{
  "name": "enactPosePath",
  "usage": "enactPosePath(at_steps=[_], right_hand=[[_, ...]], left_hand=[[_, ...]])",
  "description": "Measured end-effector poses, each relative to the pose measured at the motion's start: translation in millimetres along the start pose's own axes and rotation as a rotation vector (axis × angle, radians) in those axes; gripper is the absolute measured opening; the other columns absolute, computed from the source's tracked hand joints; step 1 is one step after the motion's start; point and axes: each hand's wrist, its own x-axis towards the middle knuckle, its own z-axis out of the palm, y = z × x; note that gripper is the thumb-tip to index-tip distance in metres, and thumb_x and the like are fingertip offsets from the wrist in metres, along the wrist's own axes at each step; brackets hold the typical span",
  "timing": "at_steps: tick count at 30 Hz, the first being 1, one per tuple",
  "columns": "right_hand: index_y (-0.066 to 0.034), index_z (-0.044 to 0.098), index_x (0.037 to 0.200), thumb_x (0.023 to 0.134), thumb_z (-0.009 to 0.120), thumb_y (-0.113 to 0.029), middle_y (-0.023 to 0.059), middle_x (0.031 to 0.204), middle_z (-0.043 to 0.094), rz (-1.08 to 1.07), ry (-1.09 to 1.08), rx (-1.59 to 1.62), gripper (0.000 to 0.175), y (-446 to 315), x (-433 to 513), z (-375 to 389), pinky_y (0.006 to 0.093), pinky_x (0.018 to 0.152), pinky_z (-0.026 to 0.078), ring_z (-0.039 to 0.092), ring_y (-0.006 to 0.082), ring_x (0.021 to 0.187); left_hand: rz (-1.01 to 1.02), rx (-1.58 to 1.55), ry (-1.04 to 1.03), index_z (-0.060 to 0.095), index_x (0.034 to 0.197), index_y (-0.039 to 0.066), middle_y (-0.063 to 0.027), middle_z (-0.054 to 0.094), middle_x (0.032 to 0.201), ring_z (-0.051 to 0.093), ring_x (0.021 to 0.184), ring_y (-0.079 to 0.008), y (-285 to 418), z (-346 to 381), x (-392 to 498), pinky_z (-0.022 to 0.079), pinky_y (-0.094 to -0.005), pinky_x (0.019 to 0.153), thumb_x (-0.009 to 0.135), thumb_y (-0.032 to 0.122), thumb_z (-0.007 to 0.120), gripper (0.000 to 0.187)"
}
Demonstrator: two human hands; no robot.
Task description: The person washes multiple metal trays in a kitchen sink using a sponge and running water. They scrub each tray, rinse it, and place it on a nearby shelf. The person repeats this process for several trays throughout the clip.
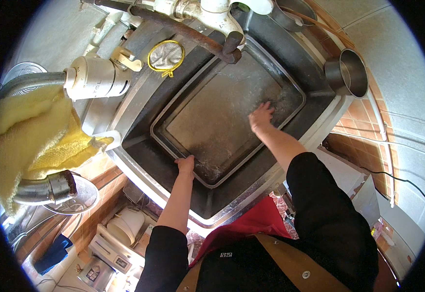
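Note:
A large rectangular metal tray with a raised rim lies inside a deep metal sink, its inside wet. My left hand grips the tray's near left rim, fingers over the edge. My right hand is over the right part of the tray, fingers spread and holding nothing; whether it touches the tray or liquid in it cannot be told. Beyond the tray, a rusty metal pipe reaches over the sink from the top left.
A yellow-rimmed mesh strainer lies on the sink's far left side. A yellow towel hangs at the left, beside a white cylindrical fitting. A metal pot sits at the sink's right corner, another pot farther back.

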Motion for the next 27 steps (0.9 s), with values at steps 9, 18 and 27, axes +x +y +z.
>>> enactPosePath(at_steps=[9,18,27], right_hand=[[0.0064,0.034,0.139,0.093,0.046,-0.017,0.0289,0.145,0.027,-0.119,0.403,0.110,0.053,-1,43,-56,0.0552,0.102,0.036,0.036,0.0451,0.128],[0.0035,0.022,0.146,0.097,0.040,-0.025,0.0296,0.152,0.011,-0.146,-0.072,-0.388,0.059,-101,-86,25,0.0629,0.102,0.030,0.026,0.0546,0.132],[-0.0053,0.034,0.145,0.093,0.050,-0.025,0.0248,0.154,0.013,-0.302,0.184,0.257,0.058,-122,-19,-15,0.0714,0.099,0.026,0.018,0.0561,0.134]], left_hand=[[0.098,-0.037,-0.112,-0.013,0.147,0.001,-0.0212,0.017,0.153,0.031,0.135,-0.0382,-24,-13,28,0.030,-0.0487,0.108,0.086,0.016,0.060,0.097],[0.068,-0.090,-0.022,-0.012,0.147,0.000,-0.0210,0.018,0.153,0.033,0.134,-0.0383,-27,-10,37,0.035,-0.0485,0.104,0.082,0.018,0.061,0.099],[0.115,-0.042,-0.124,-0.009,0.149,0.004,-0.0202,0.019,0.153,0.030,0.136,-0.0367,-23,-13,22,0.031,-0.0457,0.107,0.087,0.018,0.056,0.091]])
